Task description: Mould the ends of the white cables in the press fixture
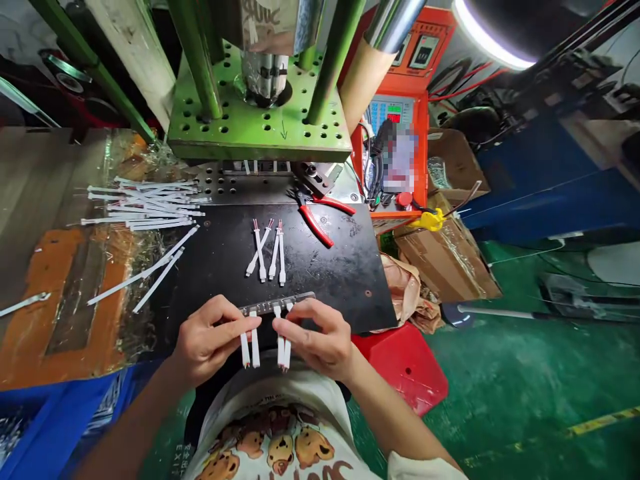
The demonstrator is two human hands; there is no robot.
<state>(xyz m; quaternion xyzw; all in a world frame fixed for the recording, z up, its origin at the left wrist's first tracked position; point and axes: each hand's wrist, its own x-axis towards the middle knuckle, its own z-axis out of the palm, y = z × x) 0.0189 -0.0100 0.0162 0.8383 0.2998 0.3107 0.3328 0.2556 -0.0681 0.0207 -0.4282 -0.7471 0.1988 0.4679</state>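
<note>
Bear-print shirt [280,433], foreground. Left hand [210,337] and right hand [320,337], thumbs and fingers nearly closed, pinch white cables [255,348] at a metal strip [267,307].

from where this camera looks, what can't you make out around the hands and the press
In the head view:
Slotted metal strip: left end, seemingly hidden by the left hand.
Short white cables held at it: stretches covered by the left hand and right hand.
Green press: top, cut off by the upper edge.
Controller display: digits, too small.
</note>
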